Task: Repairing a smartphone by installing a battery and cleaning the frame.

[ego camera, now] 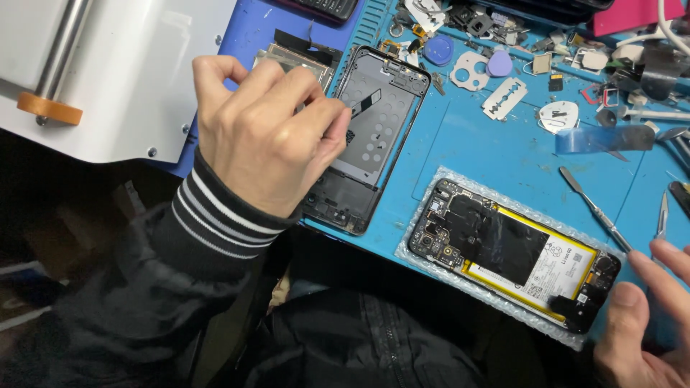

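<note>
One phone frame (374,136) under left hand (262,136)

A bare stretch of the blue mat (496,154) lay open between the black phone frame (370,136) and the opened phone (510,251) on its bubble wrap (417,241). Beyond it, loose parts (503,43) and a razor blade (504,98) crowded the far edge. 1 metal spudger (593,208) barred the right side.
</note>
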